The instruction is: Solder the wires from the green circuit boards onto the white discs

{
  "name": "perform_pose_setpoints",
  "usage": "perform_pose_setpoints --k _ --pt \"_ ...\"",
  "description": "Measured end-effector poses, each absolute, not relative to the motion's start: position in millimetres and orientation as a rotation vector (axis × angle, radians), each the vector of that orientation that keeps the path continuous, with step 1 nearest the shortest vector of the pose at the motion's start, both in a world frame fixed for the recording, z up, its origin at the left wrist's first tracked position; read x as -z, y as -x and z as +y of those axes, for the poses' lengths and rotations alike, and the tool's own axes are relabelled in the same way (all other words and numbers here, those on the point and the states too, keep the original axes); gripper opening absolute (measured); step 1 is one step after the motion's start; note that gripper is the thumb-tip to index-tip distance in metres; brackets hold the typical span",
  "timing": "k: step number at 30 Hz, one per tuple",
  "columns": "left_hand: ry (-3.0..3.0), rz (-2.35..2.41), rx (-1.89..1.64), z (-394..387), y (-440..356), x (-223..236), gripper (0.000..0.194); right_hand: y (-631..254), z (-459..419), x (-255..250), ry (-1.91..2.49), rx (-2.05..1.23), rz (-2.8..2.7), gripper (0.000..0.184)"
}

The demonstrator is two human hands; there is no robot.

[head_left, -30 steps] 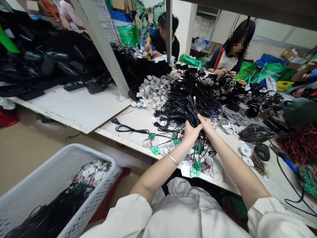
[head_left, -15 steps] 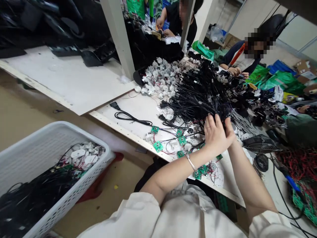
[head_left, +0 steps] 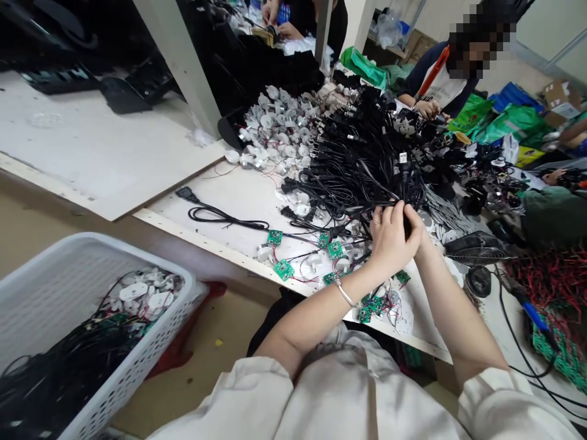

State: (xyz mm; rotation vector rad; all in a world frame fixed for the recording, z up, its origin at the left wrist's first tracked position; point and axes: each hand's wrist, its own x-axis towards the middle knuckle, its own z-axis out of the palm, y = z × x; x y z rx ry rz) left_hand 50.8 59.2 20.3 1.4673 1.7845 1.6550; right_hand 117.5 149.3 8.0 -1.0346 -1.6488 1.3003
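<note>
My left hand (head_left: 389,238), a silver bangle at its wrist, is closed with curled fingers at the near edge of a large heap of black cables (head_left: 348,165). Close against it, my right hand (head_left: 415,227) is closed too, its fingertips partly hidden. Between them is a bundled black cable (head_left: 406,177), whose pale plug end (head_left: 403,158) stands up above my fingers. Small green circuit boards (head_left: 284,269) with thin red wires and white round motors lie on the table left of and below my hands.
A white perforated basket (head_left: 98,241) with cables and white parts stands at lower left. A coiled black power cord (head_left: 224,215) lies near the table edge. A blue-handled soldering iron (head_left: 534,318) is at right, beside red-wired boards. A co-worker (head_left: 440,85) sits across.
My hands have drawn closer together and their fingers have curled in. A cable bundle with a pale plug now rises above them. The view has shifted, so the table appears further left.
</note>
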Motion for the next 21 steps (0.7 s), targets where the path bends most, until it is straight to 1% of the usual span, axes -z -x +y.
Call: perform_pose_setpoints --k 2,3,5,7,8,11,13,14,15,17,19,21 --pt "-1.437 1.747 -1.708 59 -43 -19 0.052 -113 152 -15 1.094 -1.524 -1.563 0.058" --pt "-1.412 1.730 -1.736 60 -38 -20 0.050 -111 154 -18 1.120 -1.583 -1.540 0.058" --pt "-1.335 1.714 -1.769 64 -25 -24 0.041 -106 155 -22 1.144 -1.528 -1.584 0.055" --pt "-1.272 1.702 -1.768 68 -10 -33 0.033 -102 149 -26 1.130 -1.342 -1.676 0.049" --pt "-1.250 1.687 -1.770 70 -3 -39 0.032 -101 143 -28 1.109 -1.217 -1.714 0.045" --pt "-1.108 1.506 -1.900 68 4 -53 0.044 -99 116 -33 1.010 -0.853 -1.735 0.036" --pt "-0.864 1.227 -2.040 55 -1 -55 0.054 -99 97 -32 0.953 -0.709 -1.706 0.034" --pt "-0.719 1.061 -2.078 46 -4 -53 0.055 -99 89 -30 0.934 -0.668 -1.713 0.033" --pt "-0.590 0.907 -2.076 35 -5 -49 0.054 -99 83 -27 0.913 -0.642 -1.753 0.033" --pt "-0.455 0.710 -1.972 14 1 -40 0.042 -98 76 -20 0.835 -0.569 -1.909 0.035" --pt "-0.565 0.686 -1.760 -1 17 -33 0.032 -97 74 -17 0.705 -0.414 -2.087 0.040" --pt "-0.784 0.825 -1.567 -10 35 -30 0.021 -96 71 -20 0.586 -0.205 -2.205 0.043"
